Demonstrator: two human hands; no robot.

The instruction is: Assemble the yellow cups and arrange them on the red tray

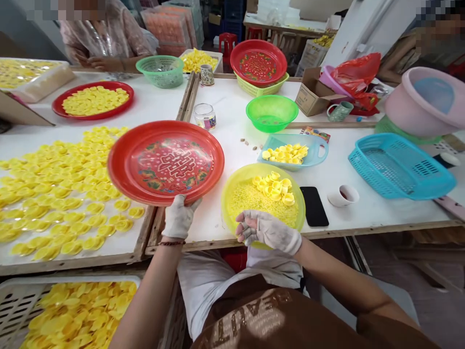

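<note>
Red and round, the tray tilts above the desk near its front edge, rim clamped in the left hand; the right hand, fingers loosely parted, hovers over the yellow bowl.

At one o'clock from my seat I see a black phone lying flat on the white table; at three o'clock from it stands a white cup with dark liquid inside. Farther right, between one and two, I have a blue basket, with a pink tub behind it. Ahead of me at twelve sits a bright green bowl; at nine o'clock from it, a clear glass jar, and at two, an open cardboard box with a mug just beside it. Toward eleven I see a person in a pale top; near twelve, beyond the table, a red stool.
</note>
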